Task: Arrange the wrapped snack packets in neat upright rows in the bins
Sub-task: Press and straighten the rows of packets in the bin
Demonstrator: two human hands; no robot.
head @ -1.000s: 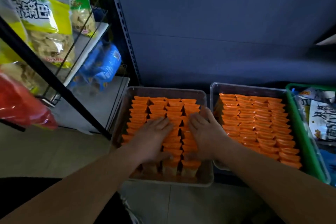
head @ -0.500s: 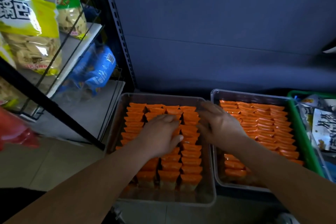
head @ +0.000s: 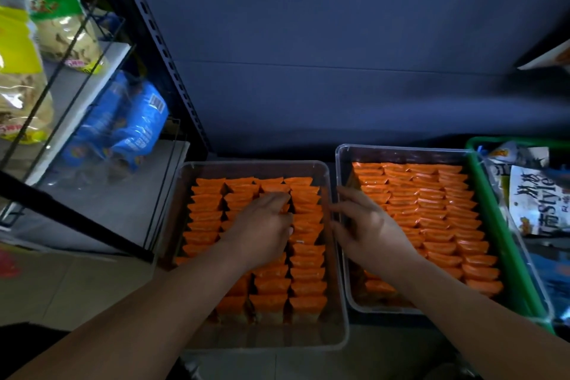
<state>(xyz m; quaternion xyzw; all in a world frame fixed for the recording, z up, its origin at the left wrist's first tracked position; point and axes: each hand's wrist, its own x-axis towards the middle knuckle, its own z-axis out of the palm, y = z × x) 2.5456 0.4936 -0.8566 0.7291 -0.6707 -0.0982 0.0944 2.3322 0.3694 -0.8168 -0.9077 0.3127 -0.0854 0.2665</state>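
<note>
Two clear plastic bins stand side by side on a low shelf. The left bin (head: 262, 341) holds orange wrapped packets (head: 307, 268) standing upright in several rows. The right bin (head: 401, 149) is filled with more orange packets (head: 438, 210) in leaning rows. My left hand (head: 262, 225) lies over the middle rows of the left bin, its fingers curled down into the packets there. My right hand (head: 367, 225) is at the left wall of the right bin with its fingers spread and fairly straight, covering the packets beneath it.
A green basket (head: 493, 210) with printed snack bags (head: 533, 194) sits right of the bins. On the left, a black wire rack (head: 74, 219) carries blue packets (head: 135, 126) and yellow-green chip bags (head: 61, 18). A dark panel rises behind the bins.
My left hand slid toward the back of the left bin and curled its fingers. My right hand left the left bin and now sits at the right bin's left wall.
</note>
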